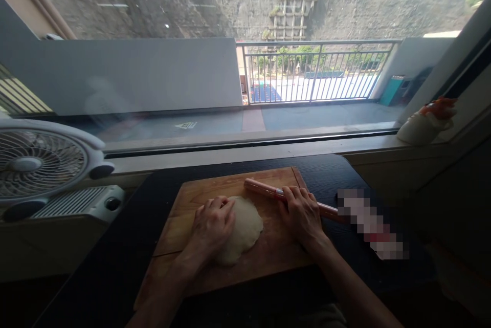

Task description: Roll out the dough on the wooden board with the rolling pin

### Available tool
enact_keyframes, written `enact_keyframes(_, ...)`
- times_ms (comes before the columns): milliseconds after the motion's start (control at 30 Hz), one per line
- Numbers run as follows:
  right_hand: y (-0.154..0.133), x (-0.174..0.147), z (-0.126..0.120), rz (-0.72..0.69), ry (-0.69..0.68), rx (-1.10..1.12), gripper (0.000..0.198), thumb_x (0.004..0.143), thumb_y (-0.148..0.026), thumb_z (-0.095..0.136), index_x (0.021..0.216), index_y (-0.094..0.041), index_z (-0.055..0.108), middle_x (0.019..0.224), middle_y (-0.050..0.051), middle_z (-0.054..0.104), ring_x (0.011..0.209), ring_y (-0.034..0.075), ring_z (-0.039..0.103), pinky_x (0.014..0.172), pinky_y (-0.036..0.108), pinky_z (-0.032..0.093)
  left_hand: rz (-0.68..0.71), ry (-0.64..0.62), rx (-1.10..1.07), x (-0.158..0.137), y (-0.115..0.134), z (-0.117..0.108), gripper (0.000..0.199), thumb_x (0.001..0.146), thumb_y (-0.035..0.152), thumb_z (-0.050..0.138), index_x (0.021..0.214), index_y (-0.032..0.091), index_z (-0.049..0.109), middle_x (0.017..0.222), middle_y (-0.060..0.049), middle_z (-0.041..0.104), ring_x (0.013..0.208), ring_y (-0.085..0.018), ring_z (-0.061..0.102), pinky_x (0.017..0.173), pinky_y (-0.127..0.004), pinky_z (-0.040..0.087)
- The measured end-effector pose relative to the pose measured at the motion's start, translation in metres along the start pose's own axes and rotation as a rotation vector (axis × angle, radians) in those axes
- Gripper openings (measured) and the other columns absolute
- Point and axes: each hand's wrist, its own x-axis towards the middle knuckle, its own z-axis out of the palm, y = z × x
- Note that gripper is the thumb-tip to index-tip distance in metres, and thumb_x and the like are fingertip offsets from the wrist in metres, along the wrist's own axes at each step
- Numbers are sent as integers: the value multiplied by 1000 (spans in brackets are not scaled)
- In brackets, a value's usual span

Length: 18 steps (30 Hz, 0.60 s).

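A flattened round of pale dough (245,225) lies on a wooden cutting board (184,195). My left hand (215,223) rests over the dough's left side, its fingers curled onto it and the thumb side toward the middle. What is under that palm is hidden. In my right hand (303,210) is a pinkish rolling pin (263,188), gripped near its middle with the fingers wrapped round. The pin slants across the board's upper right, apart from the dough, and its right end reaches past the board's edge.
Beneath the board is a black table (330,174). A pixelated flat object (372,223) lies at its right. To the left stands a white fan (42,161). A white pot (422,128) sits by the window sill (268,151); beyond the glass is a railing (314,74).
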Motion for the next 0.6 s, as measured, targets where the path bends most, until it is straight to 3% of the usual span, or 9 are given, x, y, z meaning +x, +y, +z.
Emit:
enact_keyframes(333, 0, -1, 2, -5, 18, 7, 20, 86, -27, 48, 104, -22, 54, 99, 5, 57, 93, 22, 47, 83, 34, 30, -42, -45, 72, 11, 8, -1, 38, 86, 29, 36, 116, 30, 58, 96, -6, 54, 91, -21, 46, 79, -36, 34)
enact_keyframes(600, 0, 0, 5, -3, 31, 9, 20, 86, -28, 48, 104, -22, 54, 98, 5, 57, 93, 22, 47, 83, 35, 30, -19, -56, 45, 7, 17, -9, 39, 85, 31, 36, 120, 35, 55, 101, -5, 55, 92, -21, 48, 83, -38, 34)
